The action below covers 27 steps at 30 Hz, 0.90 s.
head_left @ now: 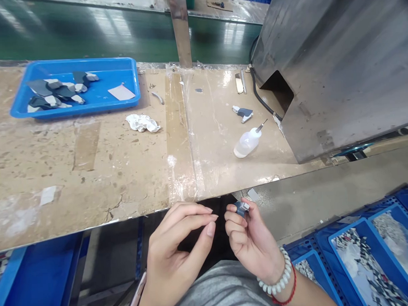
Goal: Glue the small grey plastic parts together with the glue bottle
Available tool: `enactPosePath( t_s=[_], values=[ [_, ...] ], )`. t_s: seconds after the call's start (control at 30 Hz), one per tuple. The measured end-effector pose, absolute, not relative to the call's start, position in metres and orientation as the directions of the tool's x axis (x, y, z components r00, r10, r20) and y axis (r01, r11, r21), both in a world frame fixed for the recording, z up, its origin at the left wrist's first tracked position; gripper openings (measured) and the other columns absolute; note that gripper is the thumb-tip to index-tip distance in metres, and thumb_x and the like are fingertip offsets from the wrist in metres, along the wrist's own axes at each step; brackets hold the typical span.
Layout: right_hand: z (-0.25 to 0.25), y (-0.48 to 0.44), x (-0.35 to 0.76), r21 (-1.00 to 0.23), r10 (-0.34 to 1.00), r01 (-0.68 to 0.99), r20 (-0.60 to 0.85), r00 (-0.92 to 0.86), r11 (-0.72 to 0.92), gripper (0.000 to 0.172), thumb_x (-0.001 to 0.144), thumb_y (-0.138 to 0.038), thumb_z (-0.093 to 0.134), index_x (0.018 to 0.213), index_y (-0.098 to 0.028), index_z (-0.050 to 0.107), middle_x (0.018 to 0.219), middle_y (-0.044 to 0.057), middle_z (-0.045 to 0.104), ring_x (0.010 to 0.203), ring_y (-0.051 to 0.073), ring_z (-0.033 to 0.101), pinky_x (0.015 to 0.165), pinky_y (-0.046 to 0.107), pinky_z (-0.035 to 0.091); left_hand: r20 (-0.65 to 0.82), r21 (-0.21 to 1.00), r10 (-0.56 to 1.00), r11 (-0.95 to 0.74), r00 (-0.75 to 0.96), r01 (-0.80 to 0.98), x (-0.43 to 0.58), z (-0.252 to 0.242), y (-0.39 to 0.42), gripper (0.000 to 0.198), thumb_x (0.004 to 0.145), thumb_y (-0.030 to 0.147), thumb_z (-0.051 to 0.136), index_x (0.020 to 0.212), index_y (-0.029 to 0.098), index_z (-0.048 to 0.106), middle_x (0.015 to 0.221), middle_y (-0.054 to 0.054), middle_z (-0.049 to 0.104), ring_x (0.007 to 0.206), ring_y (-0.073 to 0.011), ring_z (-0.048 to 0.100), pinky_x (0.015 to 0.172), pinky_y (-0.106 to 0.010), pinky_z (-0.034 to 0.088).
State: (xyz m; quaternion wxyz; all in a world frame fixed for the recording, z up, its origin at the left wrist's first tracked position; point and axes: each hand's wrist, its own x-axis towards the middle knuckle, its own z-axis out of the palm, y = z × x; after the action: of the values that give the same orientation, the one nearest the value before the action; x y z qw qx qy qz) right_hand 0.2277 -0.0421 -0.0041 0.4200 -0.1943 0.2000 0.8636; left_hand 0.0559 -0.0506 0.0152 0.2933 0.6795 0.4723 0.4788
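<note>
In front of my body, my right hand is closed around a small dark grey-blue and white plastic piece, which sticks out between thumb and fingers. Part of the piece is hidden by the fingers. To its left is my left hand, its fingers curved and slightly apart, the thumb tip close to the index fingertip; I see nothing in it. On the table beyond, a translucent squeeze bottle with a thin needle tip stands nearest my right hand. Behind the bottle lies a similar grey and white piece.
A blue tray at the back left holds several grey and white pieces. Crumpled white tissue lies on the cardboard-covered table. A metal housing rises at the right. Blue bins of small parts sit low on the right.
</note>
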Motion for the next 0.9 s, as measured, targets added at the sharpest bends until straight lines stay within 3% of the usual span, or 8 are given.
enactPosePath(
  t_s=[0.2,0.33,0.5,0.9],
  values=[
    [-0.002,-0.042,0.224,0.13,0.637,-0.784,-0.511,-0.578,-0.607,0.035,0.081,-0.039,0.079,0.08,-0.017,0.051,0.057,-0.012,0.025,0.047,0.004,0.022,0.042,0.014,0.023,0.366,0.856,0.926,-0.375,0.096,0.356,0.055,0.014,-0.052,0.024,0.088,0.004,0.066,0.099,0.024,0.073,0.099,-0.003,0.071,0.093,-0.0167,0.067,0.08,-0.03,0.056],
    [0.002,-0.044,0.221,0.034,0.641,-0.748,-0.491,-0.59,-0.663,0.039,0.085,-0.054,0.069,0.085,-0.017,0.055,0.058,-0.01,0.037,0.048,0.006,0.027,0.046,0.018,0.027,0.369,0.856,0.926,-0.373,0.082,0.357,0.054,0.012,-0.052,0.023,0.088,0.007,0.066,0.099,0.024,0.074,0.099,-0.004,0.072,0.092,-0.0179,0.068,0.08,-0.031,0.056],
    [0.005,-0.048,0.219,-0.075,0.648,-0.701,-0.46,-0.607,-0.71,0.039,0.09,-0.058,0.06,0.092,-0.019,0.058,0.064,-0.006,0.051,0.05,0.008,0.036,0.054,0.023,0.034,0.341,0.863,0.934,-0.357,0.11,0.358,0.056,0.011,-0.049,0.022,0.089,0.011,0.066,0.105,0.024,0.072,0.102,-0.006,0.073,0.096,-0.0207,0.069,0.083,-0.033,0.057],
    [0.006,-0.053,0.219,-0.099,0.614,-0.626,-0.362,-0.702,-0.774,0.044,0.094,-0.062,0.053,0.102,-0.02,0.063,0.069,-0.005,0.049,0.05,0.008,0.035,0.054,0.022,0.038,0.311,0.866,0.932,-0.358,0.185,0.35,0.057,0.01,-0.047,0.025,0.093,0.012,0.061,0.114,0.023,0.069,0.107,-0.006,0.073,0.105,-0.022,0.067,0.089,-0.036,0.056]
  ],
)
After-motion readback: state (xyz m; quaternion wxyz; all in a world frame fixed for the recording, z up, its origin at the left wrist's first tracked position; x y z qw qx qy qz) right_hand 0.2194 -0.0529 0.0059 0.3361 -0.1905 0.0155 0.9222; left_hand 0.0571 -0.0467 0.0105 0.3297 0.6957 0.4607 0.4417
